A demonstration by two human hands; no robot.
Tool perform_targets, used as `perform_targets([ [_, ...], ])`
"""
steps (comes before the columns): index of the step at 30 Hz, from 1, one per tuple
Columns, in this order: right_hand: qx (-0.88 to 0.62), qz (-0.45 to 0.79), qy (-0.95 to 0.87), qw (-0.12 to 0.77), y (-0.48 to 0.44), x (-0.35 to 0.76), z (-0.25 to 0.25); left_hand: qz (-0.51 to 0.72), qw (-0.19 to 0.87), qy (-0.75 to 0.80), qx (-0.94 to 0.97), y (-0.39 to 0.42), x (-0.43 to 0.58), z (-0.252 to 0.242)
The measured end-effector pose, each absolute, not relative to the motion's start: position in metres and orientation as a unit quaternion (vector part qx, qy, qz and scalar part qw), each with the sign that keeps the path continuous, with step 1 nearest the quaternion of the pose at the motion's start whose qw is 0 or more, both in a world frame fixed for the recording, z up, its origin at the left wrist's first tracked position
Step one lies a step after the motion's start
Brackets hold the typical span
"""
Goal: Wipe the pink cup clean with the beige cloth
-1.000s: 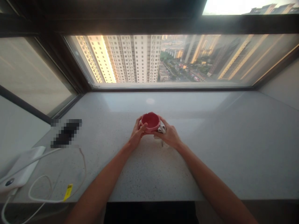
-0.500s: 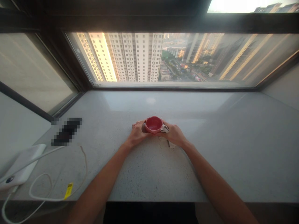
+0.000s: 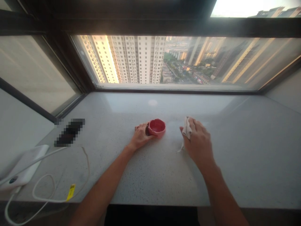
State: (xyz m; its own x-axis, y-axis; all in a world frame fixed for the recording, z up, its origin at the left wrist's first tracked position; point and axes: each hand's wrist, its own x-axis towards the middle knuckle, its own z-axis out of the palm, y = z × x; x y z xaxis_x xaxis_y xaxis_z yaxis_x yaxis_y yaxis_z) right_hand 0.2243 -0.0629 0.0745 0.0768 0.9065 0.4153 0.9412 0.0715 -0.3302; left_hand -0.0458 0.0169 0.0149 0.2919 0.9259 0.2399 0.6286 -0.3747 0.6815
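Note:
A small red bowl (image 3: 157, 127) stands upright on the speckled grey stone sill (image 3: 150, 169), about the middle. My left hand (image 3: 140, 136) rests on the sill with its fingers curled against the bowl's left side. My right hand (image 3: 198, 141) is off to the right of the bowl, apart from it, and grips a small crumpled white cloth (image 3: 187, 131) between thumb and fingers; a tail of the cloth hangs down to the sill.
A blurred dark object (image 3: 70, 132) lies at the left of the sill. A white device (image 3: 22, 168) with a looping white cable (image 3: 58, 185) and yellow tag sits at the near left corner. A wide window (image 3: 183, 59) runs behind the sill.
The bowl was set down on the sill. My right hand left the bowl and moved to the right with the cloth. My left hand stayed at the bowl.

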Motion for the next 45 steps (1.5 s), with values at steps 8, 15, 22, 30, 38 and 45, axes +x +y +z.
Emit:
perform_targets([
  [8, -0.437, 0.073, -0.883, 0.152, -0.144, 0.129, 0.012, 0.319, 0.233, 0.503, 0.768, 0.015, -0.043, 0.014],
  [15, -0.389, 0.168, -0.886, 0.190, -0.123, 0.127, 0.050, 0.352, 0.274, 0.501, 0.741, 0.017, -0.047, 0.018],
  [22, -0.610, 0.057, -0.726, 0.313, -0.018, 0.202, 0.059, 0.359, 0.116, 0.575, 0.726, 0.026, -0.058, 0.011],
  [30, -0.681, 0.018, -0.730, 0.059, 0.027, 0.232, -0.008, 0.229, 0.067, 0.626, 0.742, 0.024, -0.060, -0.009],
  [38, -0.683, 0.025, -0.726, 0.070, 0.028, 0.235, -0.009, 0.231, 0.052, 0.626, 0.743, 0.025, -0.060, -0.010],
  [45, -0.683, 0.034, -0.726, 0.073, 0.027, 0.235, -0.008, 0.236, 0.050, 0.625, 0.743, 0.025, -0.061, -0.011],
])
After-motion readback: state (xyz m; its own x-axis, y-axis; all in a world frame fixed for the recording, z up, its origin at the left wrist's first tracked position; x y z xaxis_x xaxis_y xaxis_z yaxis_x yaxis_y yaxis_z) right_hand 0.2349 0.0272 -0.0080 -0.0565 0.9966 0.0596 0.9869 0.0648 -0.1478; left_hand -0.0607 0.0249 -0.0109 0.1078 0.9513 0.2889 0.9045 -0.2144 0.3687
